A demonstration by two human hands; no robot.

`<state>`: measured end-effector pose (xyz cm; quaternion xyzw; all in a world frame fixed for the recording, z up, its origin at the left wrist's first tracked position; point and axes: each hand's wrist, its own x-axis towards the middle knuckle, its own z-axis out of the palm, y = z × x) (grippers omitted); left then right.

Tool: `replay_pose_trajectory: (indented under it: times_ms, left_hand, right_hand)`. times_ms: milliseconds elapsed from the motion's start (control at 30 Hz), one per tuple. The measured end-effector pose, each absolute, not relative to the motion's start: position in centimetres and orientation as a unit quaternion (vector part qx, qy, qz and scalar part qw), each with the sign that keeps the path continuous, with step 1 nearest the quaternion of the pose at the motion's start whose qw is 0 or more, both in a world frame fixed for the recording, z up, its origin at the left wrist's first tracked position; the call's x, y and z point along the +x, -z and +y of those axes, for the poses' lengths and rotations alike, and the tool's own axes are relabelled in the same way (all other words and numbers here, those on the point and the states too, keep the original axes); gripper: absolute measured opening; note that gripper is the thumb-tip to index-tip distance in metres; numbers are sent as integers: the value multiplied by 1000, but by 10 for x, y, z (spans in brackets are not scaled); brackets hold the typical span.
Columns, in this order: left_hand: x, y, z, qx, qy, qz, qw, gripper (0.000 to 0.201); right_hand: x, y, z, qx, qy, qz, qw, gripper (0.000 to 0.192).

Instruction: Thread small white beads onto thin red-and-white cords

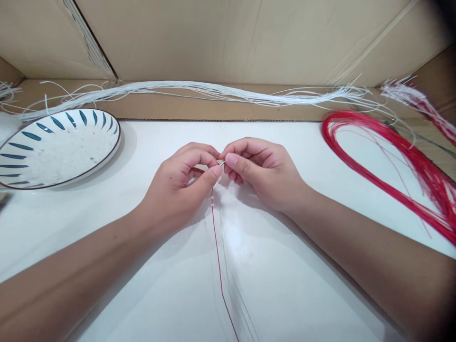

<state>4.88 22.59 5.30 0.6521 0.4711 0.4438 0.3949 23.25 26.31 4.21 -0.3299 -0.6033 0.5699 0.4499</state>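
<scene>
Spanning the whole lower view: flat white table surface (278,285), backed by tall tan cardboard walls (249,38) with a cardboard ledge at their foot. Strewn along that ledge, a long loose bundle of thin white cords (199,90), running left to right, frayed ends at both sides. Curving on the table's right side, a big looped hank of thin red cords (402,156), well apart from both hands; more red and white strands blurred at far right. Sitting at far left, a round white ceramic plate with dark blue leaf marks round the rim (53,147), partly on the table edge, holding tiny pale bits, too small to tell what.

Meeting at centre, left hand (178,190) and right hand (263,175), fingertips touching just above the table. Left fingers curled, thumb and forefinger pinched narrow on the top of a single thin red cord (218,256). Right thumb and forefinger likewise pinched tight, gripping a short pale cord tip (221,163) poking out between the two hands. Hanging from the left pinch, red cord dropping straight down, then trailing across the table toward the bottom edge. Threaded on it just below the left thumb, a tiny white bead (212,197), clear of the fingers.
</scene>
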Motion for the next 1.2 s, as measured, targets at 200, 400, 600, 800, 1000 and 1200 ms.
replay_pose_trajectory:
  times_ms: [200,400,600,800,1000,1200]
  left_hand:
    - [50,-53,227,598,-476,519,382,15]
    - [48,-50,230,588,-483,521,386,14]
    - [50,-54,229,592,-472,531,380,17]
    - [48,-54,229,598,-466,528,382,18]
    - [45,-56,226,636,-466,472,395,17]
    - [47,-58,222,621,-478,430,448,19]
  right_hand:
    - [250,-31,291,-502,-368,-654,430,7]
    - [259,-33,296,-468,-272,-788,293,18]
    - [261,-43,294,-432,-290,-817,248,19]
    - [263,-42,298,-405,-296,-833,231,9]
    - [254,-39,289,-354,-414,-765,344,8]
    - [235,-40,270,-249,-700,-512,431,21]
